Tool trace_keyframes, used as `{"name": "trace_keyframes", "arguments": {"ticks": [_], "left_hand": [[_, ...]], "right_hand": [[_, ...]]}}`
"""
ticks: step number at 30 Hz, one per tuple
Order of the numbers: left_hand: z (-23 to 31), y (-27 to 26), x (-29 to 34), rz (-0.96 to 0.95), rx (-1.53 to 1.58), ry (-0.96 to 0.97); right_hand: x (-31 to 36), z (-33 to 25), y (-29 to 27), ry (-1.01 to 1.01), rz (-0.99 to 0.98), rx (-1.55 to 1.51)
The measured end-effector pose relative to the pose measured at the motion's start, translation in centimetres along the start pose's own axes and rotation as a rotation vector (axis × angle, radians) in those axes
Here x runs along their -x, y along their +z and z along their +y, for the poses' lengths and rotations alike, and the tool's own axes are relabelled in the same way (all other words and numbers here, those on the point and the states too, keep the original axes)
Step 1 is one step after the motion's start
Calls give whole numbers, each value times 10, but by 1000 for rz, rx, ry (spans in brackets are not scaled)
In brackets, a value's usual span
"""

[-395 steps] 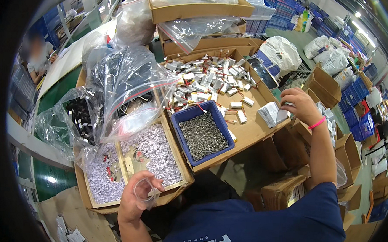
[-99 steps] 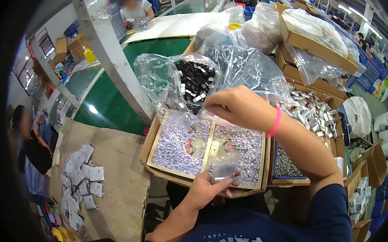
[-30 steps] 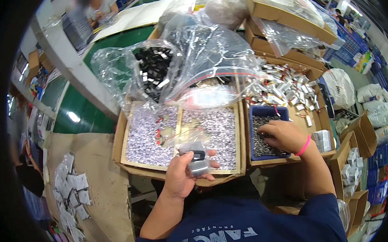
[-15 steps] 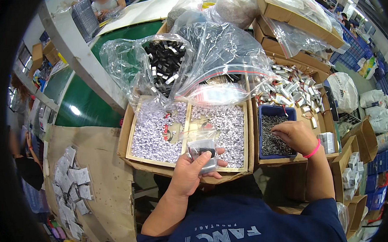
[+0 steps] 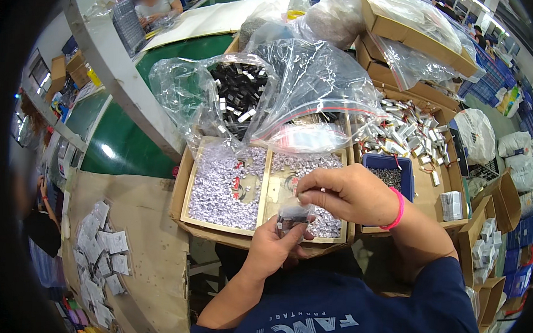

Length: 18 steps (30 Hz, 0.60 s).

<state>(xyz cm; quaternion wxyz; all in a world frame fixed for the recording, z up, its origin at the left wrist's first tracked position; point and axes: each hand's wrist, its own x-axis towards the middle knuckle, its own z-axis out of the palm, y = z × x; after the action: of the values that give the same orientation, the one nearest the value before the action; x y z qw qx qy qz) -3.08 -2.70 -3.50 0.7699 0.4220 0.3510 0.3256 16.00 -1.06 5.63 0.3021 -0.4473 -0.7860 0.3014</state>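
Observation:
My left hand (image 5: 271,245) is closed on a small clear plastic bag (image 5: 294,214) with a dark item inside, its thumb pressed across the front. Over the bag's top edge my right hand (image 5: 351,195) pinches thumb and forefinger together; what they hold, if anything, is too small to make out. Beneath the hands lies a two-part wooden tray (image 5: 222,224) of tiny white pieces (image 5: 218,188). Partly covered by my right hand, a blue bin (image 5: 387,160) holds many small dark metallic pieces (image 5: 388,176).
Behind the tray sits an open clear bag of black parts (image 5: 240,91) with silvery ends. Silver wired pieces (image 5: 407,134) fill a cardboard box at right. Flat packets (image 5: 96,242) lie on cardboard at left, near a slanted metal post (image 5: 125,71). Another person (image 5: 157,4) sits far left.
My right hand has moved left from the blue bin to the top of the small plastic bag. My left hand still holds the bag. The whole view has shifted slightly.

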Motion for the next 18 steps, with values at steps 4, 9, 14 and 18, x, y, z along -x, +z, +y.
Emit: {"name": "trace_keyframes", "arguments": {"ticks": [4,9,14,18], "left_hand": [[1,-3,3,27,-57,-60],[2,-4,0,14,-114,-100],[4,-6,-2,-44,-18,-69],[4,-10,-2,-86,84,-30]], "right_hand": [[-9,-4,-9,-38,-205,245],[-16,-12,-12,-114,-292,469],[-18,-10,-20,-167,-180,396],[-24,31,-43,27,-95,549]]}}
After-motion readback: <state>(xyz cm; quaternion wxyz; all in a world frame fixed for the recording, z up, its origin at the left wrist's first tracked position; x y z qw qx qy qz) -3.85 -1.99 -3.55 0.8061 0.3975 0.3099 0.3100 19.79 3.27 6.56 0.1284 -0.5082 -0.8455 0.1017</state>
